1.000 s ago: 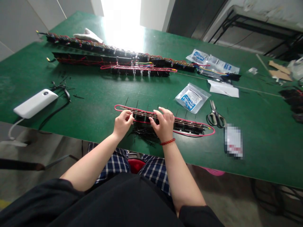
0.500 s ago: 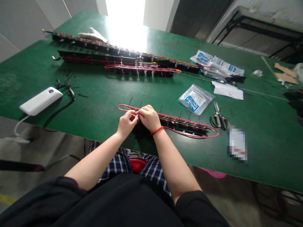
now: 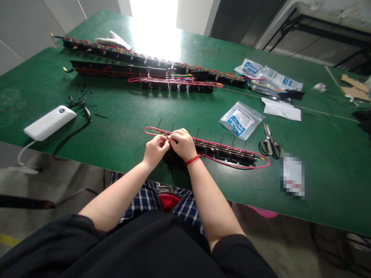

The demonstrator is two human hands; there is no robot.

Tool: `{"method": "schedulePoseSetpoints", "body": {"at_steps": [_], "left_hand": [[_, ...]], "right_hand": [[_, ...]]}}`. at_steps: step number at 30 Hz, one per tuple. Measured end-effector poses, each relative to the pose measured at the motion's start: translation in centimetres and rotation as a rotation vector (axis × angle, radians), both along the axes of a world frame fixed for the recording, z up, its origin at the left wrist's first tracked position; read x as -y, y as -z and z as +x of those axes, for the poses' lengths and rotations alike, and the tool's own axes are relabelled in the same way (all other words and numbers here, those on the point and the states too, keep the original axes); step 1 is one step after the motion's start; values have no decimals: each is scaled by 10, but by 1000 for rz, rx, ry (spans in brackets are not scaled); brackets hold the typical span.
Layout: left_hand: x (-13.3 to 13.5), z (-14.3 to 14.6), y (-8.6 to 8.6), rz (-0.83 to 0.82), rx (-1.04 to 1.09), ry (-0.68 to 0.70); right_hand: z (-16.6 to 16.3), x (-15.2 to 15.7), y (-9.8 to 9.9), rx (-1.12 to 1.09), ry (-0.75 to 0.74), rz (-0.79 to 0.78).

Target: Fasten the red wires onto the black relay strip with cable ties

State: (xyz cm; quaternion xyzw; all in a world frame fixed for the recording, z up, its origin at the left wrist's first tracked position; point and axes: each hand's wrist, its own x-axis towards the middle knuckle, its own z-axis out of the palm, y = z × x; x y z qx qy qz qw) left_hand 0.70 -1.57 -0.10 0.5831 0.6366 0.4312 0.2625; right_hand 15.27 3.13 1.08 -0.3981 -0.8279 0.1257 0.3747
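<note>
A black strip-shaped assembly (image 3: 228,155) with a looped red cable (image 3: 268,161) lies across the table in front of me. Several thin black strands that look like cable ties (image 3: 198,132) stick up along its far side. At its left part, my left hand (image 3: 155,150) is closed in a pinch, thumb against forefinger. My right hand (image 3: 182,143), with a red bead bracelet at the wrist, is closed right beside it, fingertips meeting the left ones. Whatever the fingertips grip is too small and covered to make out.
Scissors (image 3: 271,146) and a clear plastic bag (image 3: 241,120) lie to the right. A white power bank-like box (image 3: 50,122) with a cable and black tie scraps (image 3: 79,103) are at left. Longer wired black strips (image 3: 116,70) lie across the back of the green table (image 3: 121,116).
Both hands stay pinched at the same spot on the strip, with barely any finger movement. The view shifts slightly, so things on the right sit a little farther right.
</note>
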Motion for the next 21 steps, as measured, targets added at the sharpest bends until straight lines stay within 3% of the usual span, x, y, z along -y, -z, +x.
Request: {"method": "schedulePoseSetpoints", "body": {"at_steps": [21], "left_hand": [[2,-2,-6,14,64,31]], "right_hand": [[-2,-1,-10,-92,75,-157]]}}
